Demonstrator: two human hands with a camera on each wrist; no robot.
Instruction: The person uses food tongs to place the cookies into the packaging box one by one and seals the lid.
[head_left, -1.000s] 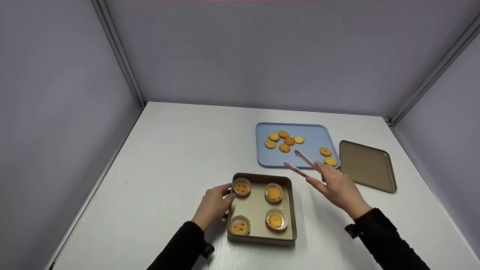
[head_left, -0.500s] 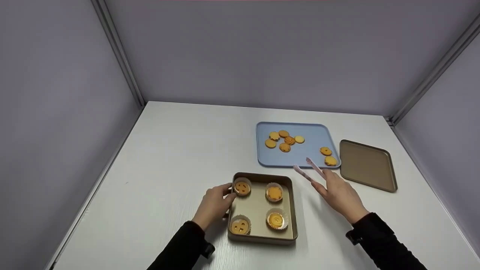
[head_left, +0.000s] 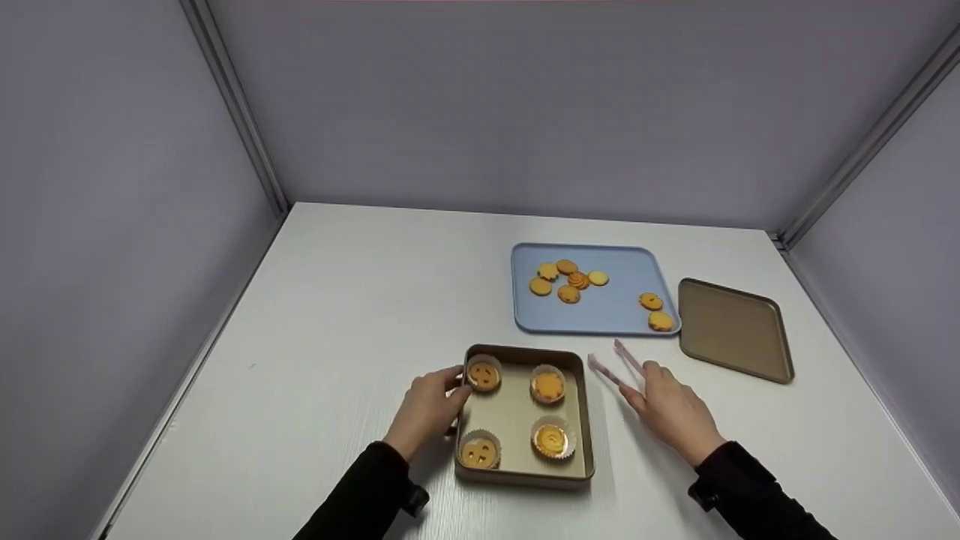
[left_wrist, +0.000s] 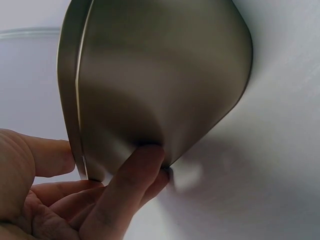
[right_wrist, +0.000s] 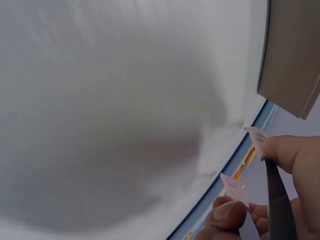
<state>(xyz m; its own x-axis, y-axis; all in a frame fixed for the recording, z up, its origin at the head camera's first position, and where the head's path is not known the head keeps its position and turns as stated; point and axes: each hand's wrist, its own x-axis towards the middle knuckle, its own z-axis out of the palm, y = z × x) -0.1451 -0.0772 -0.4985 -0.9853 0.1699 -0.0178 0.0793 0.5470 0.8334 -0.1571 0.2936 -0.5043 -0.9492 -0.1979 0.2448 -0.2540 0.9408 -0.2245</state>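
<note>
My left hand (head_left: 427,411) grips the left wall of a bronze square tin (head_left: 514,424), thumb at the rim and fingers along the outside, as the left wrist view shows of the tin (left_wrist: 150,75). Inside stand several paper cups, each with a cookie: a button-like cookie (head_left: 484,376), another (head_left: 478,453), a flower-shaped one (head_left: 550,387) and a swirl one (head_left: 553,441). My right hand (head_left: 675,412) holds pink-tipped tongs (head_left: 606,371) over the table, right of the tin. Their tips stand apart with nothing between them, also in the right wrist view of the tongs (right_wrist: 282,205).
Behind the tin lies a blue tray (head_left: 607,313) with several cookies (head_left: 568,294) clustered on its left and two, a flower-shaped cookie (head_left: 651,301) and a pale cookie (head_left: 661,321), at its right. A shallow bronze lid (head_left: 735,330) lies right of it. Grey panels enclose the white table (head_left: 337,315).
My right hand has drawn the tongs back toward me, from above the blue tray's front edge to beside the tin. The left hand, tin and cookies have kept their places.
</note>
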